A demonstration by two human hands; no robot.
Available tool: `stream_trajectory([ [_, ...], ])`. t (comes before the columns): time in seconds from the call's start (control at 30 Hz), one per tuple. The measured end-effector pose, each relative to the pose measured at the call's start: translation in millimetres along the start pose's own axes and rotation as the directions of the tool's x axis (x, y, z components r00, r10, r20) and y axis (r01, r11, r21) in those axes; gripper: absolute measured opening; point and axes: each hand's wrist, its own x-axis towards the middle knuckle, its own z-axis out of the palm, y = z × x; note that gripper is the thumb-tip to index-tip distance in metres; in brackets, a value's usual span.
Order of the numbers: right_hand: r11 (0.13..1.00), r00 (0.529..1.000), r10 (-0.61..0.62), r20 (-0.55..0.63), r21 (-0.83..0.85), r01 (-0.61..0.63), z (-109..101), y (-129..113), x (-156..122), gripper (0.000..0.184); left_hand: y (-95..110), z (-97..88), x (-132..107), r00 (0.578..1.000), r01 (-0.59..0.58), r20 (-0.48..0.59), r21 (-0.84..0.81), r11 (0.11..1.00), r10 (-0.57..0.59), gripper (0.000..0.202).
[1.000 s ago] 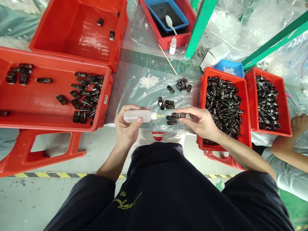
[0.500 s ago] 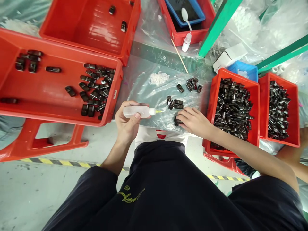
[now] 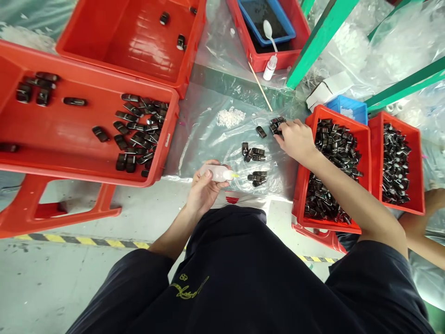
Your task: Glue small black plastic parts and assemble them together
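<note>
My left hand [image 3: 203,191] is wrapped round a translucent squeeze bottle [image 3: 216,173] with a white cap and a thin yellow tip pointing right. My right hand [image 3: 299,140] has its fingers curled at a cluster of small glossy black parts [image 3: 277,121] on the plastic-covered table; its fingertips partly hide them. One loose black part [image 3: 261,131] lies left of that cluster. Nearer to me lie a group of several black parts [image 3: 256,154] and a smaller pile [image 3: 257,178], close to the bottle's tip. A heap of small white pieces [image 3: 231,117] sits farther back.
Red trays [image 3: 104,169] with scattered black parts stand left. Right are red bins [image 3: 298,204] full of black parts and a blue box [image 3: 348,105]. A wooden stick [image 3: 260,87], small white bottle [image 3: 270,68] and green post [image 3: 321,44] stand behind. Another person's arm [image 3: 426,232] shows at right.
My right hand has moved away from the near pile, up and right to the far cluster. My left hand has shifted right and nearer to me with the bottle.
</note>
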Motion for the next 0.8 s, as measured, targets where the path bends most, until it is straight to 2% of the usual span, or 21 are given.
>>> stream_trajectory([
  [0.13, 1.000, 1.000, 0.009, 0.006, 0.000, -0.009, 3, -7, 15, 0.038, -3, -2.4, -4, 1.000, 0.001, 0.028, -0.003, 1.000, 0.000, 0.055],
  [0.27, 1.000, 0.999, 0.013, 0.030, 0.002, -0.013, -6, -12, 13, 0.030, 0, -4.4, -4, 0.999, -0.021, 0.032, 0.009, 1.000, 0.021, 0.055],
  [0.5, 0.989, 0.997, -0.007, 0.078, 0.149, -0.005, -21, -1, -24, 0.027, 2, -3.3, -4, 0.999, -0.041, -0.003, 0.007, 0.999, 0.041, 0.059],
  [0.63, 0.975, 0.998, 0.003, 0.060, 0.222, -0.016, -32, 6, -48, 0.028, 0, -4.2, -4, 0.999, -0.037, -0.015, 0.000, 0.999, 0.037, 0.056],
  [0.7, 0.984, 0.998, 0.012, 0.055, 0.179, -0.021, -36, 5, -56, 0.029, -1, -4.4, -3, 0.999, -0.035, -0.011, 0.002, 0.999, 0.035, 0.055],
  [0.8, 1.000, 0.996, 0.005, 0.087, 0.009, -0.005, -36, -2, -62, 0.032, -3, -3.9, -4, 0.999, -0.039, -0.002, 0.021, 0.999, 0.039, 0.054],
])
